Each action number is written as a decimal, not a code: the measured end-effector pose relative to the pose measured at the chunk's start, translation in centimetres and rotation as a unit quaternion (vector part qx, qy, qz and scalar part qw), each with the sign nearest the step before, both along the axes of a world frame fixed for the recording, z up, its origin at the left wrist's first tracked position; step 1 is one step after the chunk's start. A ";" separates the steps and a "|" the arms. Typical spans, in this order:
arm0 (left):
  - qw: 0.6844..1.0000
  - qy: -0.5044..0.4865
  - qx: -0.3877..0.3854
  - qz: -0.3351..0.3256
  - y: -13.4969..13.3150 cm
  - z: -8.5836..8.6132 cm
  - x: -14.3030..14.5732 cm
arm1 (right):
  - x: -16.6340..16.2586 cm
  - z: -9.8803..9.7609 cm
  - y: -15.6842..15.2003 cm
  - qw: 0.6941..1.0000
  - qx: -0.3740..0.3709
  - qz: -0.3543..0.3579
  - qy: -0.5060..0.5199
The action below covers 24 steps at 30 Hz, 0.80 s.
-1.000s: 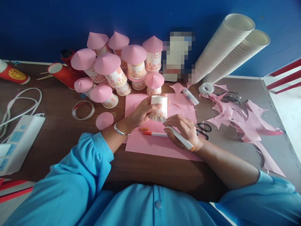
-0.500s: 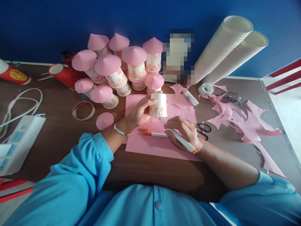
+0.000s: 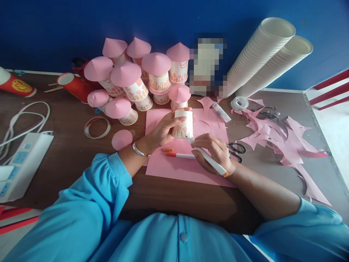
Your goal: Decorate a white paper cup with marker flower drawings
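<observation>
A white paper cup (image 3: 183, 123), upside down with flowers drawn in red-orange near its rim, is gripped by my left hand (image 3: 165, 127). My right hand (image 3: 214, 153) is closed around a white marker (image 3: 211, 162) with an orange end. The marker's tip is at the lower right of the cup, by the rim. Below them, pink paper (image 3: 174, 169) lies on the table with a red-capped marker (image 3: 180, 155) and a loose orange cap (image 3: 167, 149) on it.
Several drawn-on cups with pink cone roofs (image 3: 156, 63) stand at the back. Two tall cup stacks (image 3: 259, 54) lean on the wall. Right of me lie scissors (image 3: 236, 149), tape (image 3: 240, 103) and pink scraps (image 3: 286, 140). A power strip (image 3: 25, 163) is at left.
My left hand has turned and lowered the cup slightly. The marker tip, earlier just below the cup, now meets its lower edge.
</observation>
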<state>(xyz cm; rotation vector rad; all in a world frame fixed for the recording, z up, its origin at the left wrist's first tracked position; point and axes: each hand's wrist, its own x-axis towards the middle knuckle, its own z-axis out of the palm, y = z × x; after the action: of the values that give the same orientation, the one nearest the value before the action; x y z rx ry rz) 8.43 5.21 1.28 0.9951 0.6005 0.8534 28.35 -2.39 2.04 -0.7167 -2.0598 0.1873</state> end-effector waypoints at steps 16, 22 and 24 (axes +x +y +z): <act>0.999 -0.023 -0.015 -0.019 0.5 -1.4 -0.2 | -0.2 -0.4 0.2 1.000 -0.002 -0.015 0.001; 1.000 -0.019 -0.007 -0.016 0.5 -1.7 -0.1 | -0.2 -0.2 0.1 0.999 -0.013 -0.041 0.003; 1.000 -0.015 -0.005 -0.015 0.3 -1.1 -0.1 | -0.1 -0.1 0.0 0.999 -0.010 -0.034 0.005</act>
<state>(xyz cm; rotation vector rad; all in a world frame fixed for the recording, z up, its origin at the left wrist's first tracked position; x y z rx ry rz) 8.33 5.52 0.21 0.9787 0.5628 0.8365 28.24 -2.40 1.95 -0.7950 -2.0236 0.1726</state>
